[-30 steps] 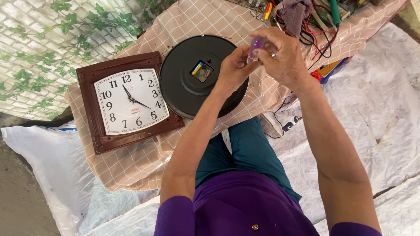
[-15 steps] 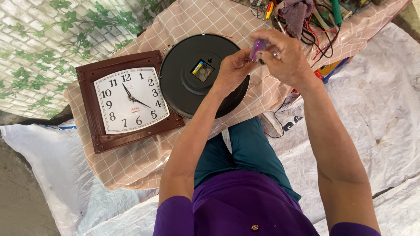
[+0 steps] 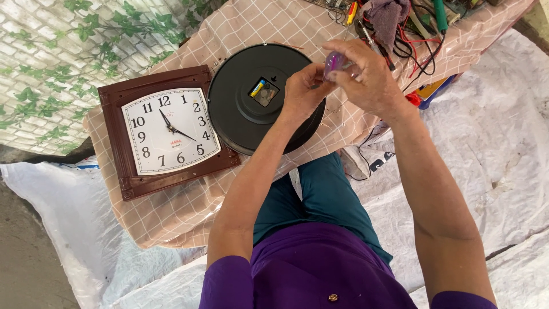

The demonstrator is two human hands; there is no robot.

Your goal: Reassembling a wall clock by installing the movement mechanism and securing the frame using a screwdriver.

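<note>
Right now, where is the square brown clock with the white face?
In the head view, the square brown clock with the white face lies flat on the checked cloth, at the left, right beside the round black clock back.

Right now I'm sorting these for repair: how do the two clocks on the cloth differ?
The brown clock is rectangular; the black clock is round. The brown clock lies face up, showing dial and hands; the black clock lies face down, its back mechanism exposed. Both rest flat on the checked cloth.
</note>
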